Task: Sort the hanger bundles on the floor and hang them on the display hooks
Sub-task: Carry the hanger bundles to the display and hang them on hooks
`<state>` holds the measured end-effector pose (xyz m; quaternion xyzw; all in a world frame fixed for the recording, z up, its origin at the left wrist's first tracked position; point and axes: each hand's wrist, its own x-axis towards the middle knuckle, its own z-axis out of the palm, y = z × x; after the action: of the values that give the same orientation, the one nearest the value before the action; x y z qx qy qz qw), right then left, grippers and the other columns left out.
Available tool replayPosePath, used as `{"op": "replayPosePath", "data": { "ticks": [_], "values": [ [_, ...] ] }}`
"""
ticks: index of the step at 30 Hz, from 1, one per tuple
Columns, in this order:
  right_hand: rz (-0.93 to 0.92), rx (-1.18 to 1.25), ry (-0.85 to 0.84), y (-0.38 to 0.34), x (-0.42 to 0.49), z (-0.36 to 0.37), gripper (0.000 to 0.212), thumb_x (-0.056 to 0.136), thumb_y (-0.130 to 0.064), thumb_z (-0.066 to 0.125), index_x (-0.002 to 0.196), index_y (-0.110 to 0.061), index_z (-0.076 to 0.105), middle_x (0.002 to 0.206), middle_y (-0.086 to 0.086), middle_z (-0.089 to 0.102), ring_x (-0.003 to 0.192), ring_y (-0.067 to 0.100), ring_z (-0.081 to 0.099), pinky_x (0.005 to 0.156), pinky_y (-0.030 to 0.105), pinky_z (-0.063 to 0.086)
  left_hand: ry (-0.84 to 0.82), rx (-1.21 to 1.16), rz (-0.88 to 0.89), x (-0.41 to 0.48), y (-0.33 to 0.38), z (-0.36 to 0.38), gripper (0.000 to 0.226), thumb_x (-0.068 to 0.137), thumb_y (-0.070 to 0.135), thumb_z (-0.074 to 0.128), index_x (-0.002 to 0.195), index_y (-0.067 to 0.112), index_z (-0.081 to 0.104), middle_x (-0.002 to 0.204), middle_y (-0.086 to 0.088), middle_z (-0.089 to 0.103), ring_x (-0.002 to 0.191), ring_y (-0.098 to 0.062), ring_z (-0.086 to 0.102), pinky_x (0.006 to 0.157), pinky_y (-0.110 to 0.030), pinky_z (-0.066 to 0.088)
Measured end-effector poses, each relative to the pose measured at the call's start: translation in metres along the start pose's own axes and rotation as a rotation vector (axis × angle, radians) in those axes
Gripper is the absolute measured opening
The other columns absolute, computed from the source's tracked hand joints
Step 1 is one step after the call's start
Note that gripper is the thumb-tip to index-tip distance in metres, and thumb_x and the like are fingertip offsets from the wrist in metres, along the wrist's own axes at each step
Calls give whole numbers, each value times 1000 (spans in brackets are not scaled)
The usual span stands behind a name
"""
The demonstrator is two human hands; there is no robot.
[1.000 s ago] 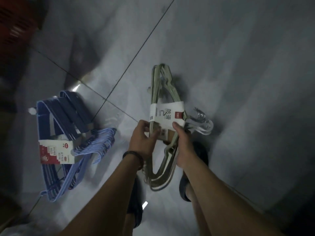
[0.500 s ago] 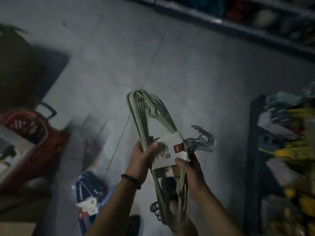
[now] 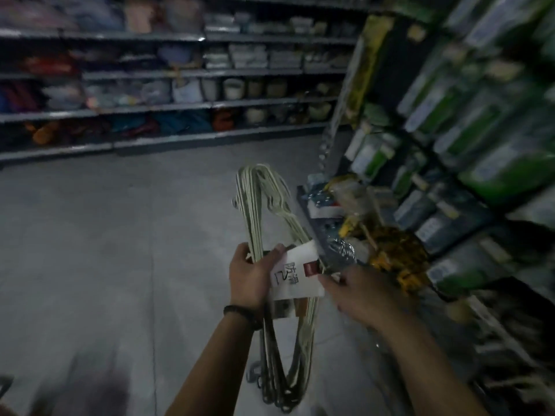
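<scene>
Up off the floor: both hands have the pale green wire hanger bundle (image 3: 249, 211), held out in the shop aisle.

The left hand (image 3: 249, 274), dark wristband (image 3: 237, 310) showing, curls round the bundle's left side with its thumb on the white paper label (image 3: 295, 274). The right hand (image 3: 360, 292), blurred, grips the label's right edge just below the shiny metal hooks (image 3: 342, 250). The bundle stands roughly upright above the grey tiled floor (image 3: 105, 235), close by the stocked right-hand shelving (image 3: 450, 145), with more far shelves (image 3: 150, 73) across the aisle.
</scene>
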<state>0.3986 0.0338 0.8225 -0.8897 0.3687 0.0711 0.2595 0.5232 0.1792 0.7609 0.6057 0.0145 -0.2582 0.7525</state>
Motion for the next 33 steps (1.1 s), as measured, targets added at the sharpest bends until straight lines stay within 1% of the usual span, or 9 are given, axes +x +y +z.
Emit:
{"op": "replayPosePath", "data": {
  "ticks": [4, 7, 11, 16, 21, 24, 27, 30, 33],
  "values": [
    [-91, 157, 444, 43, -37, -79, 34, 93, -58, 64, 100, -26, 64, 87, -5, 69, 79, 14, 67, 68, 35, 57, -173, 37, 15, -40, -1, 85, 47, 80, 21, 87, 110, -2, 60, 104, -25, 75, 92, -40, 76, 83, -61, 61],
    [-108, 92, 518, 84, -65, -118, 53, 92, -64, 62, 131, -28, 57, 104, 0, 73, 93, 22, 71, 76, 35, 58, -353, 41, 44, -76, -6, 155, 52, 74, 23, 89, 114, -1, 66, 106, -26, 75, 96, -46, 74, 86, -66, 58],
    [56, 12, 619, 167, -120, -162, 40, 100, -61, 52, 107, -22, 56, 96, 13, 70, 89, 34, 72, 63, 31, 43, -574, 116, 115, -144, -17, 257, 48, 79, 18, 86, 121, 2, 68, 108, -20, 77, 98, -39, 75, 87, -52, 62],
    [314, 107, 787, 290, -194, -212, 44, 105, -53, 46, 89, -14, 60, 86, 18, 73, 79, 40, 71, 66, 40, 56, -822, 234, 113, -240, -55, 367, 72, 63, 49, 92, 116, 8, 67, 99, -13, 79, 91, -34, 77, 83, -57, 62],
    [523, 93, 891, 382, -279, -229, 41, 107, -50, 41, 102, -15, 63, 85, 9, 71, 74, 35, 66, 63, 41, 52, -1062, 279, 222, -337, -85, 446, 54, 71, 63, 74, 106, 23, 73, 85, 16, 75, 86, -3, 71, 70, -16, 53],
    [597, 136, 960, 415, -330, -229, 34, 106, -49, 44, 103, -19, 58, 86, 10, 72, 76, 37, 68, 66, 49, 58, -1165, 262, 218, -384, -98, 481, 59, 79, 61, 70, 104, 9, 72, 81, 4, 75, 79, -12, 72, 61, -22, 53],
    [719, 203, 1015, 437, -376, -226, 13, 103, -32, 52, 111, -23, 56, 88, 7, 71, 78, 34, 69, 56, 36, 50, -1321, 278, 278, -421, -112, 512, 72, 77, 82, 62, 88, 12, 73, 78, -19, 70, 75, -37, 69, 67, -52, 56],
    [822, 213, 1066, 450, -416, -224, 23, 96, -19, 54, 119, -22, 56, 95, 8, 72, 87, 35, 69, 58, 33, 44, -1409, 390, 311, -455, -118, 535, 63, 82, 78, 55, 52, 22, 61, 47, 8, 58, 48, -5, 58, 53, -28, 44],
    [909, 225, 1063, 450, -457, -228, 26, 96, -19, 53, 122, -22, 47, 98, 12, 71, 89, 37, 68, 73, 43, 56, -1630, 374, 229, -495, -122, 547, 46, 93, 61, 60, 79, 21, 75, 72, 10, 77, 69, -3, 74, 63, -23, 57]
  ]
}}
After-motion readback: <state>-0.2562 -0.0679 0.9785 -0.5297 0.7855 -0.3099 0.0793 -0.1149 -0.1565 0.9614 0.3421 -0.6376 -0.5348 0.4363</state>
